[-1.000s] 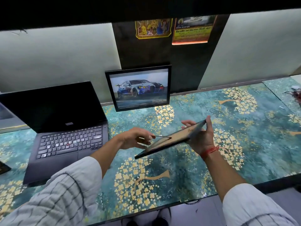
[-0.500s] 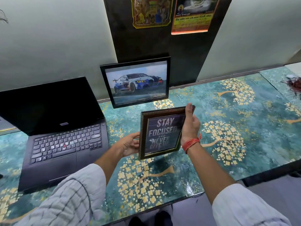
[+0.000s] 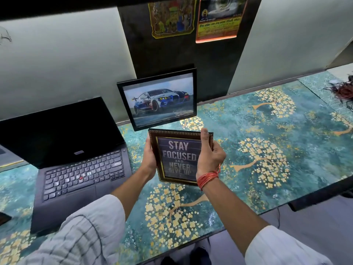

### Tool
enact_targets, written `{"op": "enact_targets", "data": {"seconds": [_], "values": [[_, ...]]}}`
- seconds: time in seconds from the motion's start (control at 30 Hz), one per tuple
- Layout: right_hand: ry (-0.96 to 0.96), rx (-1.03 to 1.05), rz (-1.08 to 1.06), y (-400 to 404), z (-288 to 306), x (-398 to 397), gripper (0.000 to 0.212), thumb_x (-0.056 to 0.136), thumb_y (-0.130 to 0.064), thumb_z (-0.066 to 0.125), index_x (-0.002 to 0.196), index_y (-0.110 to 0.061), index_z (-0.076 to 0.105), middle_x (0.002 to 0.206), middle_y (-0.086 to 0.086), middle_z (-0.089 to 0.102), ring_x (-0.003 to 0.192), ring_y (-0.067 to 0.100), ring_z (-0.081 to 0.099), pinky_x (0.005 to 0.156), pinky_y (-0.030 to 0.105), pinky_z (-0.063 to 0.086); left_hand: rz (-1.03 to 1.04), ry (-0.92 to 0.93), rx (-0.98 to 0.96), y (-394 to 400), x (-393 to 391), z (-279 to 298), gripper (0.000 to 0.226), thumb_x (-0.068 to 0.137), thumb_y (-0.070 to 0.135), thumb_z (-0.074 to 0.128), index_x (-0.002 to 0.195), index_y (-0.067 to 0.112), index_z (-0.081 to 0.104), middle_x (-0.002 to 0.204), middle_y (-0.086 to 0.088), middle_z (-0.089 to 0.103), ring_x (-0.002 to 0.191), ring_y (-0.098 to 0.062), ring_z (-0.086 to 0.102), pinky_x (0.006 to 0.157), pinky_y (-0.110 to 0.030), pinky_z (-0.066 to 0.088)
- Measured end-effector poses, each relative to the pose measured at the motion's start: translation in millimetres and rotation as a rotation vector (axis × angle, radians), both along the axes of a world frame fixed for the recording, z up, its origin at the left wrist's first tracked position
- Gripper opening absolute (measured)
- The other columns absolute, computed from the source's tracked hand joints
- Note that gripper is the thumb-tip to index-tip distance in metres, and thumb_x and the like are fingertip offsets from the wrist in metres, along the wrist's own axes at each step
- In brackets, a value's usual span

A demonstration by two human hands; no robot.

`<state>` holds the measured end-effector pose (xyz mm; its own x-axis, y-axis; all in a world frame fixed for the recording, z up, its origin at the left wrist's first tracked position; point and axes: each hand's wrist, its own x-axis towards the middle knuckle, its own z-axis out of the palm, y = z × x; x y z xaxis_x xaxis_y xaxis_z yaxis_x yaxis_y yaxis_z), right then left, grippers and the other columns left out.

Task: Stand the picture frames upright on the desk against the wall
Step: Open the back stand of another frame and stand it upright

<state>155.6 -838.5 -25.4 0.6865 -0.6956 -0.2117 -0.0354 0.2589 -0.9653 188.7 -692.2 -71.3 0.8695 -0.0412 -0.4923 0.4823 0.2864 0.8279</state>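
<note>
A black-framed car picture (image 3: 160, 99) stands upright on the desk (image 3: 267, 134), leaning on the dark wall panel. Just in front of it I hold a smaller dark frame with a gold-dotted border (image 3: 178, 157), reading "Stay focused and never give up". It is upright, facing me, above the desk. My left hand (image 3: 150, 156) grips its left edge. My right hand (image 3: 209, 155), with a red thread at the wrist, grips its right side, thumb across the front.
An open black laptop (image 3: 76, 155) sits on the desk at the left, close to the frames. A tangle of red and black cords (image 3: 343, 90) lies at the far right. Posters (image 3: 217, 18) hang on the dark panel above.
The small frame went from lying nearly flat in my hands to upright and facing me, then moved back towards the car picture. My left hand shifted onto its left edge.
</note>
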Motion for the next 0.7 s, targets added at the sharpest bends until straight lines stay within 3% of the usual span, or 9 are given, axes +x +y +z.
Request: {"op": "enact_targets", "data": {"seconds": [0.1,0.13,0.2,0.27,0.37,0.47,0.53,0.6,0.7], "values": [[0.104,0.135,0.279,0,2,-3,0.057,0.072,-0.069,0.064,0.049,-0.022,0.042,0.047,-0.007,0.044,0.047,0.014,0.044,0.054,0.026,0.043,0.332,0.052,0.190,2,9,3,0.080,0.083,0.080,0.027,0.087,0.016,0.074,0.092,-0.010,0.074,0.092,-0.032,0.070,0.088,-0.044,0.055],[0.140,0.251,0.441,-1,3,-4,0.059,0.069,-0.078,0.057,0.059,-0.020,0.056,0.058,-0.001,0.058,0.058,0.020,0.057,0.066,0.034,0.052,0.462,0.095,0.284,8,17,1,0.084,0.076,0.085,0.029,0.086,0.013,0.071,0.095,-0.011,0.072,0.090,-0.032,0.068,0.089,-0.046,0.054],[0.201,0.367,0.623,-7,-1,-7,0.074,0.072,-0.084,0.042,0.084,-0.016,0.069,0.081,0.005,0.069,0.078,0.023,0.065,0.079,0.040,0.052,0.606,0.121,0.343,20,28,-5,0.085,0.072,0.087,0.033,0.081,0.010,0.068,0.096,-0.012,0.071,0.083,-0.029,0.064,0.086,-0.044,0.054],[0.292,0.316,0.571,-13,-15,-6,0.071,0.080,-0.077,0.039,0.086,-0.014,0.069,0.081,0.003,0.064,0.074,0.019,0.057,0.072,0.036,0.048,0.639,0.084,0.205,23,33,-6,0.073,0.076,0.081,0.041,0.079,0.013,0.068,0.086,-0.006,0.070,0.081,-0.026,0.063,0.086,-0.039,0.053],[0.526,0.161,0.591,-14,-37,-8,0.044,0.090,-0.050,0.055,0.104,-0.010,0.065,0.085,0.006,0.057,0.072,0.018,0.054,0.062,0.032,0.048,0.638,0.034,0.049,25,37,-9,0.066,0.076,0.074,0.047,0.082,0.012,0.069,0.068,0.003,0.057,0.072,-0.020,0.056,0.081,-0.036,0.048],[0.660,0.374,0.778,-4,-54,-13,0.046,0.092,-0.029,0.059,0.128,-0.001,0.052,0.115,0.022,0.062,0.097,0.029,0.064,0.079,0.036,0.054,0.548,-0.004,0.029,27,42,-19,0.053,0.071,0.077,0.045,0.067,0.023,0.047,0.054,0.004,0.047,0.052,-0.015,0.045,0.064,-0.030,0.041],[0.638,0.494,0.832,1,-51,-14,0.032,0.093,-0.026,0.058,0.119,-0.007,0.054,0.104,0.015,0.066,0.087,0.022,0.064,0.077,0.030,0.051,0.406,0.011,0.058,25,33,-16,0.051,0.091,0.067,0.027,0.069,0.022,0.039,0.038,0.007,0.051,0.036,-0.007,0.049,0.052,-0.026,0.042],[0.616,0.546,0.846,1,-52,-10,0.015,0.094,-0.023,0.056,0.103,-0.012,0.060,0.093,0.009,0.067,0.083,0.017,0.062,0.075,0.029,0.048,0.305,0.047,0.096,28,25,-23,0.055,0.102,0.050,0.014,0.070,0.020,0.047,0.034,0.009,0.055,0.031,-0.002,0.053,0.044,-0.020,0.047],[0.614,0.595,0.851,2,-50,-4,0.008,0.093,-0.019,0.056,0.089,-0.016,0.062,0.088,0.006,0.066,0.081,0.015,0.060,0.073,0.028,0.046,0.208,-0.081,-0.040,29,19,-20,0.091,0.104,0.027,-0.005,0.040,0.015,0.059,0.031,0.001,0.050,0.028,-0.009,0.050,0.037,-0.016,0.042]]}}
